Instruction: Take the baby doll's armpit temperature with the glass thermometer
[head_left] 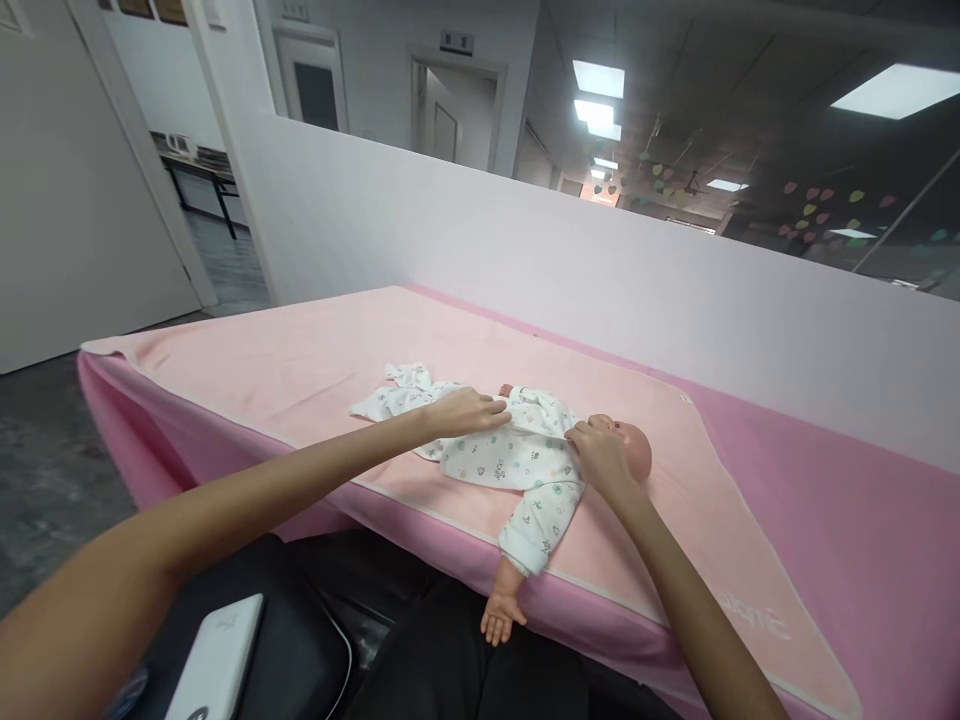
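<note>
A baby doll lies on its back on the peach towel, head to the right. It wears a white baby shirt with small coloured prints; one sleeved arm hangs over the near edge, palm up. My left hand is closed over the front of the shirt, fingers bunched at the cloth. At the neckline, beside the doll's chin, my right hand pinches the shirt's collar and partly covers the face. White printed baby trousers stretch out to the left, partly behind my left arm.
The peach towel covers a pink-clothed table against a low white partition. Below the near edge, a white power bank-like slab rests on a black seat by my legs. A door stands at left.
</note>
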